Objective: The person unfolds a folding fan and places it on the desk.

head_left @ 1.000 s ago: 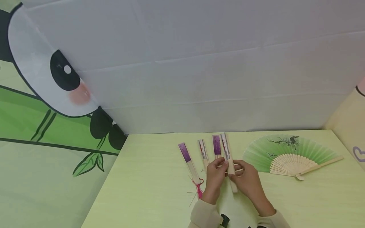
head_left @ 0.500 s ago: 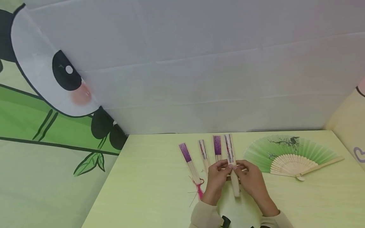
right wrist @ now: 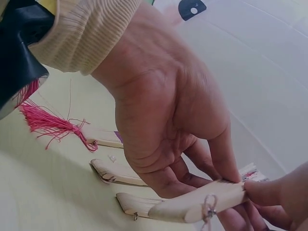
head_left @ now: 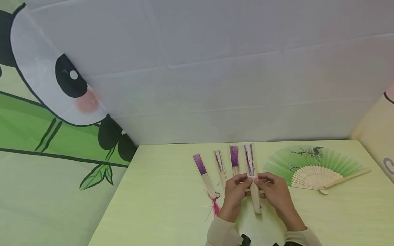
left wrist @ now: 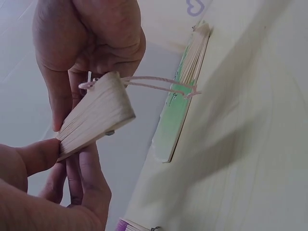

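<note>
A folded hand fan (head_left: 255, 196), with pale wooden ribs and a patterned white leaf at its top end, is held upright between both hands in the head view. My left hand (head_left: 236, 193) pinches its left edge, thumb on the front face. The right hand (head_left: 275, 193) pinches the opposite edge, the two thumbtips close together. In the left wrist view, the rib end of the fan (left wrist: 98, 113) points toward the camera, and a thin cord loop (left wrist: 154, 82) hangs off it. Seen from the right wrist, a metal pivot shows on the fan's end (right wrist: 197, 204).
A purple-topped folded fan (head_left: 200, 164) with a pink tassel (head_left: 215, 206), a patterned folded fan (head_left: 219, 160) and another purple one (head_left: 234, 156) lie left of the held fan. A spread green fan (head_left: 335, 164) lies right. A white wall (head_left: 215, 85) rises behind the table (head_left: 147, 205).
Both hands and the held fan have shifted slightly right and toward the person. The fan stands a little more face-on, and the thumbs have come together on its front.
</note>
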{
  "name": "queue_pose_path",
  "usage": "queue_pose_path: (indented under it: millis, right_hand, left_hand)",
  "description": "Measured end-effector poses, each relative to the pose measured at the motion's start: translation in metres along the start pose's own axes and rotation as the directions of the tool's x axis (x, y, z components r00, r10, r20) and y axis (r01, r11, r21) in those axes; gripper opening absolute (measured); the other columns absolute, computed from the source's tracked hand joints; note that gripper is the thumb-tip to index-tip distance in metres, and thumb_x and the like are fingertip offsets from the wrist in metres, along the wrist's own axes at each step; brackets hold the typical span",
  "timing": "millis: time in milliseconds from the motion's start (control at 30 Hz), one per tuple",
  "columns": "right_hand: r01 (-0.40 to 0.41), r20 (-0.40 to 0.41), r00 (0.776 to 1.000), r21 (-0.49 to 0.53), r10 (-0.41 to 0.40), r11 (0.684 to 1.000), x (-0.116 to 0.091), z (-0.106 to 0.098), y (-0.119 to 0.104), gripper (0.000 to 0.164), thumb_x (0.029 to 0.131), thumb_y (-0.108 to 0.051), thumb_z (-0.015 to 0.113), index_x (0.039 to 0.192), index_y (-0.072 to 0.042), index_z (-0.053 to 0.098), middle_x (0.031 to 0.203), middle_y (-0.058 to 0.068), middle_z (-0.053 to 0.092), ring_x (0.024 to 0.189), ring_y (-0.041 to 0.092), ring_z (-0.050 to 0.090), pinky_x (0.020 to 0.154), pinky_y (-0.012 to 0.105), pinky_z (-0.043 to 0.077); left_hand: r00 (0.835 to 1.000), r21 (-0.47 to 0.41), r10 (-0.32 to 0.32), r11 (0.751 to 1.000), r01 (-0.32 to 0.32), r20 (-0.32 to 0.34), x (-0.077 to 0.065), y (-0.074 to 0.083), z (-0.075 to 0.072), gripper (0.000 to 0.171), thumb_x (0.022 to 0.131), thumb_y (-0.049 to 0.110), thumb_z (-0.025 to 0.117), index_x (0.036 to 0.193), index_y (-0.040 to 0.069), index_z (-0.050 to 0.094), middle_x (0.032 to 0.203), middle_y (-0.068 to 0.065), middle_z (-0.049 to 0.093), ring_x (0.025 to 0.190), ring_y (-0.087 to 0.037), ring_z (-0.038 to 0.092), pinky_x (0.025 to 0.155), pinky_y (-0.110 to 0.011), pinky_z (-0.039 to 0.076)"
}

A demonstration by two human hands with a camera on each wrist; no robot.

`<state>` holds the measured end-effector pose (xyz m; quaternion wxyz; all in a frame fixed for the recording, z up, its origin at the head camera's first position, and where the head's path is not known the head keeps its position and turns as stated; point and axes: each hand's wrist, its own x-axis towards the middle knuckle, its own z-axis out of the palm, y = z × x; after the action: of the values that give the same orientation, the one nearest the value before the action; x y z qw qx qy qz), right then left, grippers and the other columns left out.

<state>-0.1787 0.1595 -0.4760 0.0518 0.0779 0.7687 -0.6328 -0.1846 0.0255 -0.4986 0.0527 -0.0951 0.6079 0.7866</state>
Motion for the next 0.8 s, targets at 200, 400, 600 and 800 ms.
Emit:
queue_pose_path:
  millis: [200, 400, 600, 800]
  right_hand:
    - [-0.019, 0.013, 1.0, 0.038, 0.018, 0.999, 0.001, -0.003, 0.001, 0.035, 0.105, -0.01, 0.067, 0.133, 0.011, 0.063, 0.108, 0.016, 0.071, 0.085, 0.012, 0.067, 0.066, 0.029, 0.064]
    - [-0.028, -0.001, 1.0, 0.074, 0.029, 0.997, 0.003, -0.009, 0.003, 0.036, 0.104, -0.01, 0.068, 0.133, 0.01, 0.06, 0.104, 0.009, 0.072, 0.086, 0.009, 0.067, 0.067, 0.029, 0.064]
    - [-0.031, -0.017, 0.999, 0.063, 0.032, 0.998, 0.001, -0.013, 0.003, 0.041, 0.105, -0.009, 0.067, 0.14, 0.01, 0.057, 0.103, 0.008, 0.072, 0.084, 0.007, 0.067, 0.066, 0.029, 0.064]
    - [-0.039, -0.025, 0.999, 0.042, 0.04, 0.998, 0.002, -0.019, 0.003, 0.049, 0.106, -0.008, 0.064, 0.15, 0.004, 0.05, 0.098, 0.003, 0.071, 0.084, 0.004, 0.066, 0.066, 0.029, 0.065]
  left_hand:
    - [1.0, -0.038, -0.019, 0.999, 0.018, -0.02, -0.001, -0.002, -0.001, 0.024, 0.099, 0.005, 0.07, 0.12, -0.006, 0.073, 0.098, -0.006, 0.068, 0.079, -0.01, 0.067, 0.07, -0.029, 0.065]
    - [0.998, -0.105, -0.017, 0.994, 0.011, -0.055, 0.001, -0.005, -0.002, 0.02, 0.1, 0.002, 0.069, 0.116, -0.009, 0.072, 0.093, -0.006, 0.068, 0.076, -0.011, 0.069, 0.069, -0.03, 0.066]
    - [0.998, -0.131, 0.011, 0.991, -0.019, -0.059, 0.001, -0.006, 0.0, 0.018, 0.099, 0.001, 0.068, 0.113, -0.01, 0.07, 0.09, -0.004, 0.064, 0.077, -0.012, 0.067, 0.065, -0.028, 0.065]
    - [0.995, -0.167, 0.042, 0.984, -0.056, -0.087, -0.002, -0.007, 0.003, 0.014, 0.099, 0.0, 0.067, 0.108, -0.01, 0.067, 0.088, -0.003, 0.06, 0.079, -0.013, 0.064, 0.06, -0.025, 0.063]
